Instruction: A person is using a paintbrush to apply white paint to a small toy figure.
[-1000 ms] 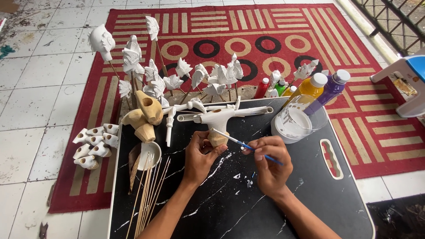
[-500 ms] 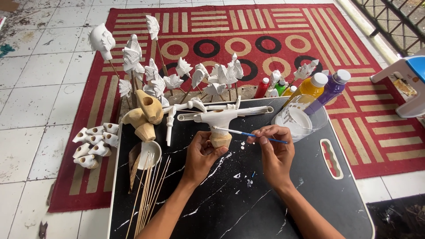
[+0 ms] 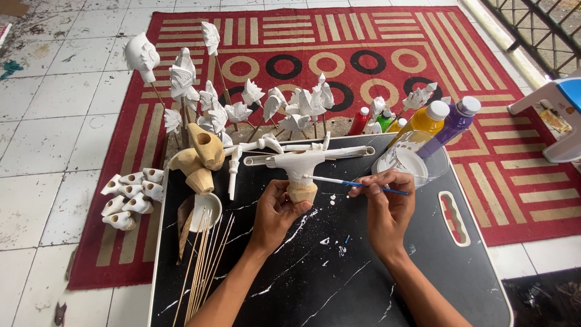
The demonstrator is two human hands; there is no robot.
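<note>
Item: wooden airplane (image 3: 301,162), top coated white, base bare, standing on the black tray (image 3: 472,266). My left hand (image 3: 275,212) grips its base; my right hand (image 3: 385,203) pinches a brush (image 3: 354,183), tip touching the body. I judge painting partly done; white figures on sticks (image 3: 242,106) stand behind.

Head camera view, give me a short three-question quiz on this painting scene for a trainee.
1. True or false: the right hand holds a brush.
2. What does the left hand grip?
A. a yellow bottle
B. the base of the white figure
C. the bundle of sticks
3. Fill in: the figure stands on a black ____ speckled with white paint.

Key
1. True; the brush tip touches the figure.
2. B; the yellow bottle stands behind, and the sticks lie to the left.
3. Board.
</note>
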